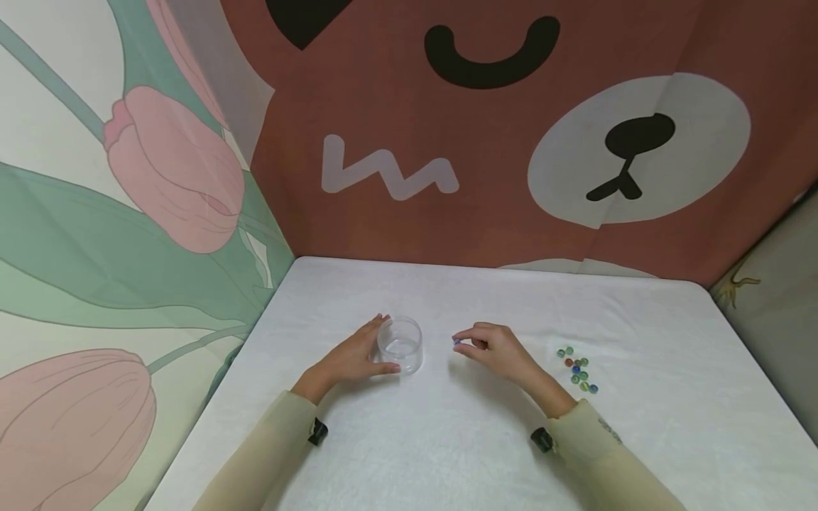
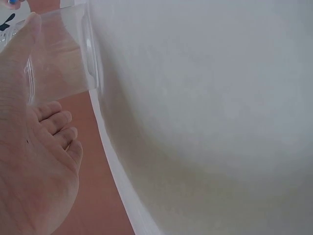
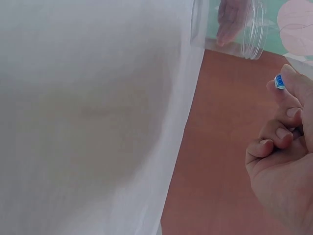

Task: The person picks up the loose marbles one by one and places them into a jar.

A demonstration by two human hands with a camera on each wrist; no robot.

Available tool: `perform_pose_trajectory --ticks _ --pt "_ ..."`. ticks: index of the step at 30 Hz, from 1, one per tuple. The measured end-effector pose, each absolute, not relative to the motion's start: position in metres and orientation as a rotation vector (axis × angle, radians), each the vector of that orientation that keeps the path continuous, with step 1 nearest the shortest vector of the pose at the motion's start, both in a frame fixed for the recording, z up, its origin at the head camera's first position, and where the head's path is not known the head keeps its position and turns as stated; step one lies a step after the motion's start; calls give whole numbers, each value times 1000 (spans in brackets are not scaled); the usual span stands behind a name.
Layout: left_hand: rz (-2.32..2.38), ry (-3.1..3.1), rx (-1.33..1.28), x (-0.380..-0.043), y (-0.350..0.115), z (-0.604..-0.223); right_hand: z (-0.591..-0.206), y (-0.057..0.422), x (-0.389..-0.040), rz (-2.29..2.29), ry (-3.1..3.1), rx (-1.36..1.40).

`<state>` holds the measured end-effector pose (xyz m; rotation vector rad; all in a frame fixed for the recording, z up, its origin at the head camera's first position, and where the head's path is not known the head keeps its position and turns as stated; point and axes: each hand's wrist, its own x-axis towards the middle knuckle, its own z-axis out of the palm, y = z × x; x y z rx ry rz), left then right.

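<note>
A clear jar (image 1: pixel 410 349) with a threaded neck stands upright on the white table. My left hand (image 1: pixel 351 358) grips its left side, thumb at the front and fingers reaching round the back. In the left wrist view the thumb lies against the clear wall of the jar (image 2: pixel 61 58). To the right of the jar, my right hand (image 1: pixel 501 350) pinches a small blue marble (image 3: pixel 279 82) between thumb and forefinger. Its other fingers are curled toward the palm in the right wrist view. Between hand and jar there is a short gap.
Several loose marbles (image 1: pixel 576 370), green, blue and one reddish, lie in a cluster on the white tablecloth (image 1: pixel 434 454), right of my right hand. A brown wall hanging with a cartoon face (image 1: pixel 396 106) rises behind the table, and a tulip-patterned one (image 1: pixel 179 170) stands at the left.
</note>
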<state>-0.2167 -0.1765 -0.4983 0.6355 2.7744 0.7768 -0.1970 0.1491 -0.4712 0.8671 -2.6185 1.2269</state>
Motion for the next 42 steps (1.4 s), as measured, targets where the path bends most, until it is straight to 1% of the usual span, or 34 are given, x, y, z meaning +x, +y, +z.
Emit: perform_pose_trajectory --ticks 18,42 --pt "746 2776 606 -217 -175 -499 -471 113 -211 1291 -2576 833" --pt "709 2807 702 -219 -177 -503 -488 68 -221 1403 -2561 815"
